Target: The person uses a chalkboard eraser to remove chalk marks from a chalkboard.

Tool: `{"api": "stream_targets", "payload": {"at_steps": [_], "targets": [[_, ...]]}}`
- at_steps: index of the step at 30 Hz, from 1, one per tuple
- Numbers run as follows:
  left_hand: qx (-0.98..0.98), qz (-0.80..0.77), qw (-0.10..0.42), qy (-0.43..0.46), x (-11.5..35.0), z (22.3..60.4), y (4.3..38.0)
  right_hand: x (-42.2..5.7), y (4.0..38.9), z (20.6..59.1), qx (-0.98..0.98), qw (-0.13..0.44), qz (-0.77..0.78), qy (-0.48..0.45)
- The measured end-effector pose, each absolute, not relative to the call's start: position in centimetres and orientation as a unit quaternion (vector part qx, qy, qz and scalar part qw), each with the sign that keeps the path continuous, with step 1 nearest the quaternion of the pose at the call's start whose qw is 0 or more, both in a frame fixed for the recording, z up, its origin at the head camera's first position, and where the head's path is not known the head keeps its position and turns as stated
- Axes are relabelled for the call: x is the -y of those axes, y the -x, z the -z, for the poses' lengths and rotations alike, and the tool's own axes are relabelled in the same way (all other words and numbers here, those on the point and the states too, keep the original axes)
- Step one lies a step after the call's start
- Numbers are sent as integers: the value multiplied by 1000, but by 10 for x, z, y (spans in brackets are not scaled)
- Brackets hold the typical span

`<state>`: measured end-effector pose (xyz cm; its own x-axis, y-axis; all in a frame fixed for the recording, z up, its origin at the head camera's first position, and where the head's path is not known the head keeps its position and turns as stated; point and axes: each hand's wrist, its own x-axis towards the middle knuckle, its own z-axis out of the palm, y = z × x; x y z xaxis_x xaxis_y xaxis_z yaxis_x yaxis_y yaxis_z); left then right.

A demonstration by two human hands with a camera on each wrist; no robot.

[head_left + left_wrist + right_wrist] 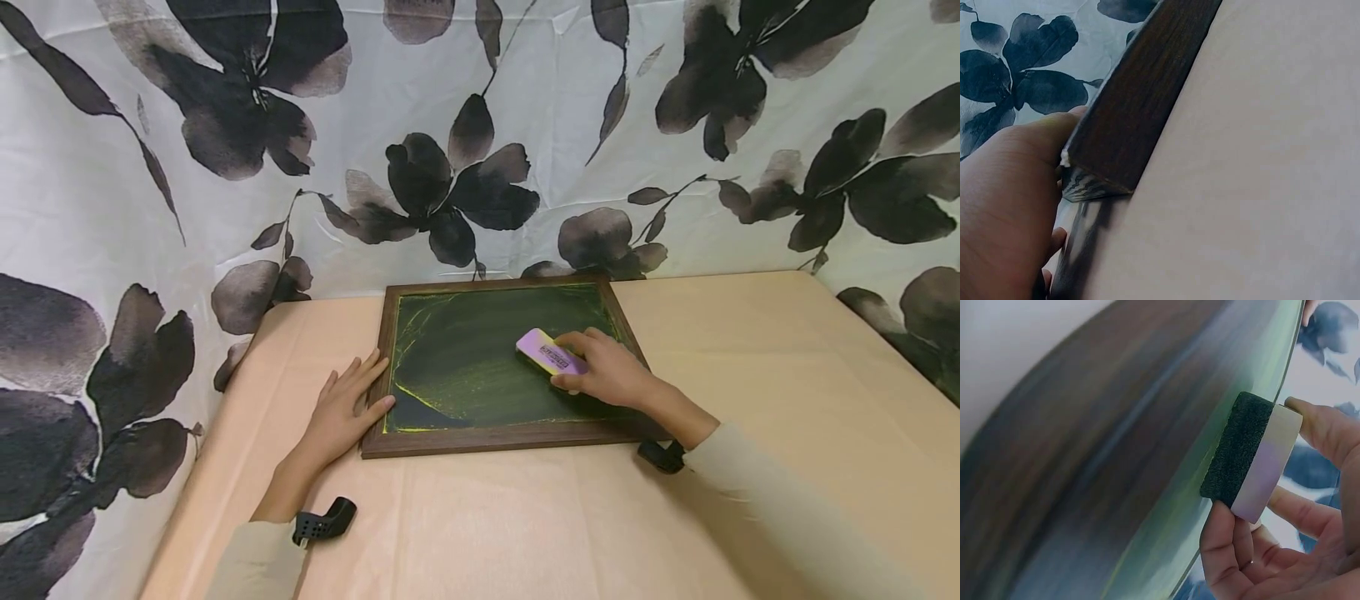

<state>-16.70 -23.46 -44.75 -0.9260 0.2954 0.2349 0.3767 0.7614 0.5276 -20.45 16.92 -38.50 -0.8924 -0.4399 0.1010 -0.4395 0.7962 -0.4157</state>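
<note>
A small chalkboard (480, 333) in a brown wooden frame (510, 435) lies on the table in the head view. Yellow chalk smears run along its edges and lower left. My right hand (611, 371) grips a block-shaped chalkboard eraser (551, 352), purple and yellow on top, over the right half of the board. Its dark felt side (1238, 447) faces the board in the right wrist view. With fingers spread, my left hand (341, 421) rests against the frame's left side. A corner of the frame (1129, 119) overlaps that hand in the left wrist view.
The table (510, 525) has a light peach cover, with bare surface on both sides of the board. Behind and to the left hangs a white cloth (577, 150) with dark flowers. Each wrist wears a black device (326, 521).
</note>
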Motion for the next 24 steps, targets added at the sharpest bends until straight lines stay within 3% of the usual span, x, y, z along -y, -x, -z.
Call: {"api": "stream_targets", "payload": {"at_steps": [11,24], "targets": [[934,305,66,174,232,445,165,-211,206,381,-959,-4,215,186],[937,299,71,167,230,445,169,-216,217,385,-955,-19,242,172]]}}
